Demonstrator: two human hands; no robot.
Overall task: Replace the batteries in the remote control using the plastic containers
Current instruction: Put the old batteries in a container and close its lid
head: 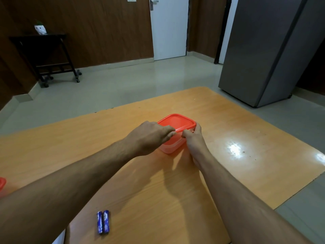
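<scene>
Head view, single frame. Wooden table [228,173] fills the lower part of the picture, with a bright glare patch on its right side.

Container [171,144]: 1 clear plastic box with a red lid [177,121], standing upright near the middle of the table. The lid lies on top of the box; its near edge looks slightly raised where the fingers meet it, though the seal cannot be judged with certainty.

Left hand [149,138]: reaches in from the left, back of hand upward, fingers curled, with the fingertips on the near rim of the lid. It pinches that rim.

Right hand [194,140]: comes in from the right and wraps the near right corner of the container, thumb and fingers curled against the lid edge and the side wall. It grips the box.

The 2 hands sit just beside each other at the near edge of the lid, thumbs nearly touching.

Batteries [103,222]: 2 blue cells lie side by side, touching, on the table near the bottom edge of the picture, between the forearms and well apart from the container.

A second red item [2,184] is cut off by the left edge; its kind cannot be told.

Background: grey refrigerator [267,50] at right, white door [169,29] at centre, dark wheeled cart [45,55] at left.
</scene>
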